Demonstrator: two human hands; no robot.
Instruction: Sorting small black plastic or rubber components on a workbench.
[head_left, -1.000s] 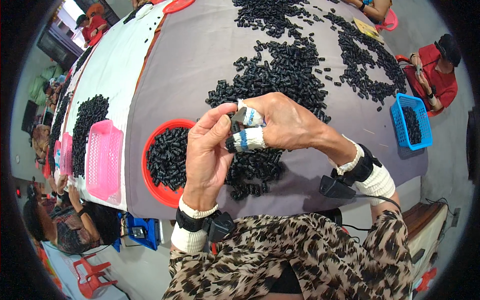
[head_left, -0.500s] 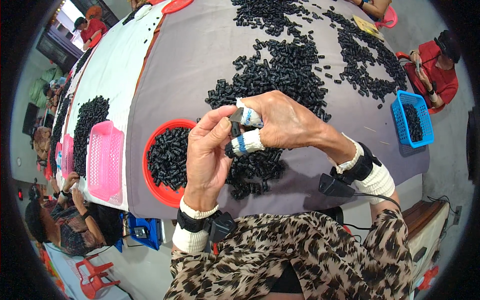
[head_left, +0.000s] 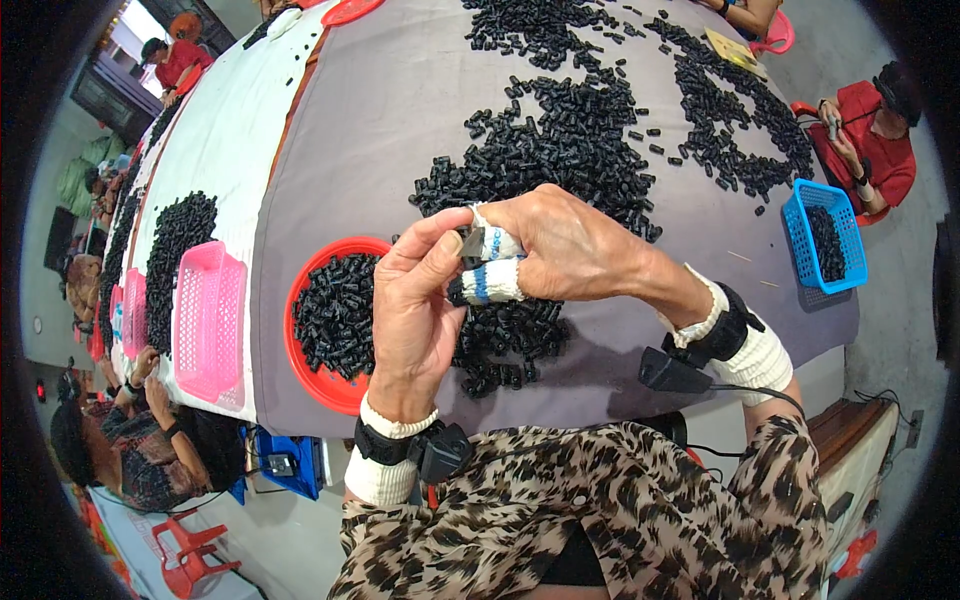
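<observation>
Both of my hands meet above the table's near edge. My left hand (head_left: 415, 310) is closed, its thumb and forefinger pinching a small black plastic piece that is mostly hidden by the fingers. My right hand (head_left: 575, 245) is closed around a small dark blade-like tool (head_left: 472, 241), its tip at the left thumb. White wrapping with blue marks (head_left: 500, 242) covers the right forefinger area, and a white-and-blue knitted finger sleeve (head_left: 490, 283) lies below it. Behind and under the hands spreads a pile of black pieces (head_left: 560, 150).
A red round basin (head_left: 296, 345) of black pieces stands left of my hands. Pink baskets (head_left: 210, 330) are farther left on the white cloth. A blue basket (head_left: 845, 270) sits at the right edge. Other people work around the table. Cables hang from my wrist straps.
The right fingers have closed in toward the left fingertips, and the knitted finger sleeve has tilted level. The black piece, seen between them before, is now mostly covered.
</observation>
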